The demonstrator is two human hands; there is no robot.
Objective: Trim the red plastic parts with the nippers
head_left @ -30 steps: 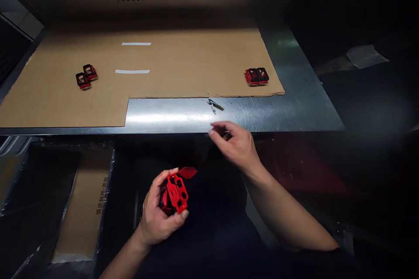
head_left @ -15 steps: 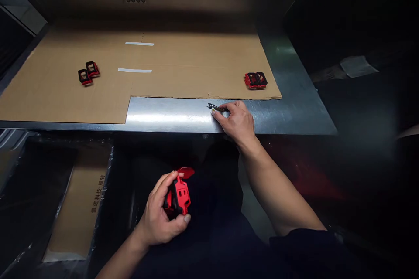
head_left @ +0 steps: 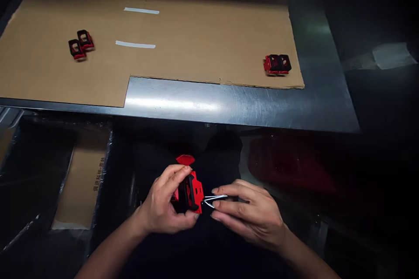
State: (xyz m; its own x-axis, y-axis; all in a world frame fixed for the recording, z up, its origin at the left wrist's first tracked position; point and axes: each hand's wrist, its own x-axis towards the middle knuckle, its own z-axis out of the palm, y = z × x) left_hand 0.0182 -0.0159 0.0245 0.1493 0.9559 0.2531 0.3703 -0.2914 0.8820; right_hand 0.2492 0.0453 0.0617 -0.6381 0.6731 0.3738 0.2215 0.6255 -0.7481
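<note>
My left hand is wrapped around a red and black plastic part, holding it up in front of my body below the table edge. A flat red piece sticks out beyond the fingertips; how it joins the part is hidden. Between the fingers and thumb of my right hand is a pair of slim metal tweezers. Their tip points left and reaches the red face of the part, but I cannot tell whether it goes into a slot.
Cardboard covers much of the metal table. Two red and black parts lie at its left and two more at its right. White tape strips mark the cardboard. A plastic-lined bin stands lower left.
My right hand has left the metal table edge and come down with the tweezers to the part in my left hand. The part has shifted slightly right. The view has tilted down.
</note>
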